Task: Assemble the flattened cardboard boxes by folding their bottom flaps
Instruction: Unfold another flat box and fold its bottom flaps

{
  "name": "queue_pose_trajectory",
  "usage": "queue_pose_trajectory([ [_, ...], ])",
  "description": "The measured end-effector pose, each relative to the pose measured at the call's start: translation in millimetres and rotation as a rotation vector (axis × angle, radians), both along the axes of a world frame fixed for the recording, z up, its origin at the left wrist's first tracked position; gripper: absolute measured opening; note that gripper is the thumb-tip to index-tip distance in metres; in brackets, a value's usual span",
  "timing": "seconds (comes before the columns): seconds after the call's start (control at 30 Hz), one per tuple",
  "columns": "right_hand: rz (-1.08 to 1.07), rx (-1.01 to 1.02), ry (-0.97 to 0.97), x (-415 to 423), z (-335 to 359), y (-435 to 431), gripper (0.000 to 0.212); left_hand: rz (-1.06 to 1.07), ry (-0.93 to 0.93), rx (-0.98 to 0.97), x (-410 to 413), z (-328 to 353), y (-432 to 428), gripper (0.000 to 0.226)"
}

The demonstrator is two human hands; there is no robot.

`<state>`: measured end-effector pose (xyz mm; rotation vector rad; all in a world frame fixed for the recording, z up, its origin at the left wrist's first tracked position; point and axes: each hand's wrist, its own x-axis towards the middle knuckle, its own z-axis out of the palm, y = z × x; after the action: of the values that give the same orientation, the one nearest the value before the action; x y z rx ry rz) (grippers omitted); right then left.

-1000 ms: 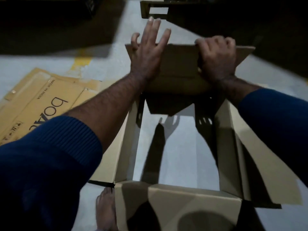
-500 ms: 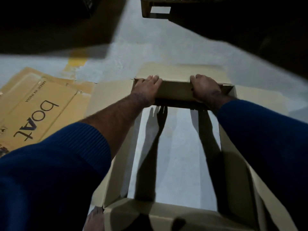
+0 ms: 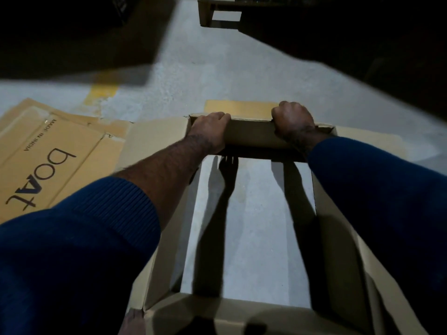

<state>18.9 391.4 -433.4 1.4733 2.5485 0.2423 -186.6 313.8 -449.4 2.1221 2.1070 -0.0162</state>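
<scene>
— What are you wearing on your arms?

— Dark blue knitted sleeves. The left sleeve (image 3: 84, 238) has fine ribs running along it, and its cuff sits partway up my forearm, so the hairy stretch down to my left hand (image 3: 210, 128) is bare.

— And the other side?

— The right sleeve (image 3: 377, 189) is the same blue and reaches almost to the wrist. My right hand (image 3: 294, 119) is bare too. There are dark marks by both wrists, too blurred to make out.
</scene>
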Motion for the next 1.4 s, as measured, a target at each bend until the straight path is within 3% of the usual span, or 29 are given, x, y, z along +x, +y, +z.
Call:
queue_pose_trajectory([
  [0.3, -0.045, -0.049, 0.191, 55, -14, -1, 0.031, 0.027, 0.106, -0.078, -30, -20, -18, 0.103],
  [0.7, -0.070, -0.004, 0.005, 74, 0, 16, 0.027, 0.029, 0.098, -0.044, -32, -26, -25, 0.101],
  [0.83, -0.080, 0.031, 0.029, 74, -9, 8, 0.026, 0.028, 0.092, -0.042, -30, -26, -27, 0.098],
  [1.1, 0.182, -0.115, 0.287, -23, -24, -19, 0.037, 0.021, 0.112, -0.100, -29, -15, -18, 0.096],
  [1.4, 0.054, -0.161, 0.298, -67, -24, -40, 0.047, 0.043, 0.179, -0.267, -26, 3, 0, 0.090],
])
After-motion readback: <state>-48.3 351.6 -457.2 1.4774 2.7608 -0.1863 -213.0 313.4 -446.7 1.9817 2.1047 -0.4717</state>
